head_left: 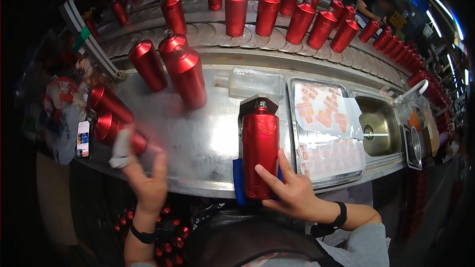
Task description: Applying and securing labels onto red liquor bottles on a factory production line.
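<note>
In front of me a red metallic bottle lies with its neck away from me, on a dark cradle. My right hand grips its lower right side, fingers spread over the body. My left hand, blurred by motion, is at the left with its fingers apart. Something white covers or sits at one of its fingertips; whether worn or held is unclear. Just beyond this hand a red bottle lies on its side, with another tilted bottle behind it. Blue cloth shows beside the cradle.
Three red bottles, one at the front, stand on the metal table. Right of the cradle, a tray bears decal sheets, near a sink. A curved conveyor carries several bottles. A phone stands at left.
</note>
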Available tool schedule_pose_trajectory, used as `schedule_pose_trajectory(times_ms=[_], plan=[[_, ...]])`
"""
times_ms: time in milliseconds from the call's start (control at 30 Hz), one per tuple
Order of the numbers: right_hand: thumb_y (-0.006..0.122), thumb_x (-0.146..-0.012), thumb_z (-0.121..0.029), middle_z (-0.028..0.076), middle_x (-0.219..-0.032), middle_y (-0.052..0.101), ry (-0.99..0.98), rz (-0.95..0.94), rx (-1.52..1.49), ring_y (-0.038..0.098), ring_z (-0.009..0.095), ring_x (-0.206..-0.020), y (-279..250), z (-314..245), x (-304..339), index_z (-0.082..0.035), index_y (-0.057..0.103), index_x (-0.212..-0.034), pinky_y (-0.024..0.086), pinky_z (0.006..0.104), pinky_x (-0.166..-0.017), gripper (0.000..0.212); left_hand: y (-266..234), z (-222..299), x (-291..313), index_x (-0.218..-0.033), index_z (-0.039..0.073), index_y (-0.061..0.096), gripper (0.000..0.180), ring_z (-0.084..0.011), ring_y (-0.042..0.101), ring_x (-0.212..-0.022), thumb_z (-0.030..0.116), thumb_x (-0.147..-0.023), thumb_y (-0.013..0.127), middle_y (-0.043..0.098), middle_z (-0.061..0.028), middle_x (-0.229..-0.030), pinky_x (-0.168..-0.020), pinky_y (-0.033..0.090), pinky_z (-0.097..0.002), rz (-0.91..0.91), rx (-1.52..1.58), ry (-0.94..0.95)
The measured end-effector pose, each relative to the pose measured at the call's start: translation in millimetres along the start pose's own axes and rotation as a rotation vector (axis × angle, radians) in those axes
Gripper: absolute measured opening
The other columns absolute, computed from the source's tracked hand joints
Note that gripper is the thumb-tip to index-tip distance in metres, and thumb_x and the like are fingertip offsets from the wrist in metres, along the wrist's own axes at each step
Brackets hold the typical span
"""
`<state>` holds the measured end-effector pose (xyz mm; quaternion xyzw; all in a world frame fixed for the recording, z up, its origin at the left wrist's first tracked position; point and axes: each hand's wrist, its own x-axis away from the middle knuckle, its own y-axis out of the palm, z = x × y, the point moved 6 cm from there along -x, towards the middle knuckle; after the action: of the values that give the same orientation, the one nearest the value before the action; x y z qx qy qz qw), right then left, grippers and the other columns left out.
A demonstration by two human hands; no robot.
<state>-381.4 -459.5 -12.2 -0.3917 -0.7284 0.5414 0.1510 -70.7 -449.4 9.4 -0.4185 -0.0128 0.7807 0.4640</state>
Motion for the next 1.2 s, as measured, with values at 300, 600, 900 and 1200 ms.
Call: schedule_pose_trajectory(times_ms=[300, 600, 900, 1200], plan=[[0.086, -0.063, -0.028, 0.027, -0.151, 0.038, 0.055, 0.07, -0.127, 0.068, 0.035, -0.078, 14, 27, 19, 0.0, 0.034, -0.149, 0.054, 0.0369, -0.061, 0.104, 143, 66, 15, -0.151, -0.007, 0.017, 0.086, -0.0378, 0.048, -0.132, 0.02, -0.089, 0.069, 0.046, -0.0304, -0.141, -0.109, 0.038, -0.0404, -0.642, 0.375, -0.185], [0.083, -0.073, -0.025, 0.033, -0.134, 0.053, -0.189, 0.167, -0.121, 0.066, 0.026, -0.064, 0, 6, 12, -0.004, 0.059, -0.133, 0.051, 0.0299, -0.055, 0.068, 183, 1, 42, -0.156, 0.002, 0.007, 0.095, -0.0255, 0.034, -0.143, 0.02, -0.088, 0.071, 0.036, -0.0166, -0.152, -0.118, 0.024, -0.0387, -1.02, 1.055, -0.807], [0.08, -0.079, -0.026, 0.018, -0.119, 0.064, 0.26, 0.449, -0.179, 0.064, 0.027, -0.081, -68, 132, -83, 0.0, 0.052, -0.135, 0.052, 0.0335, -0.073, 0.067, 184, 36, 22, -0.152, -0.004, -0.013, 0.113, -0.0288, 0.048, -0.129, 0.022, -0.086, 0.075, 0.038, -0.0228, -0.145, -0.11, 0.037, -0.0389, -0.707, 0.485, -0.318], [0.076, -0.07, -0.064, 0.032, -0.132, 0.051, 0.611, 0.606, 0.179, 0.056, 0.045, -0.118, -143, 319, -273, 0.003, 0.025, -0.15, 0.047, 0.0471, -0.098, 0.116, 180, 32, 16, -0.153, 0.0, -0.016, 0.122, -0.0278, 0.044, -0.134, 0.029, -0.083, 0.079, 0.037, -0.0232, -0.148, -0.112, 0.034, -0.0377, -0.824, 0.573, -0.455]])
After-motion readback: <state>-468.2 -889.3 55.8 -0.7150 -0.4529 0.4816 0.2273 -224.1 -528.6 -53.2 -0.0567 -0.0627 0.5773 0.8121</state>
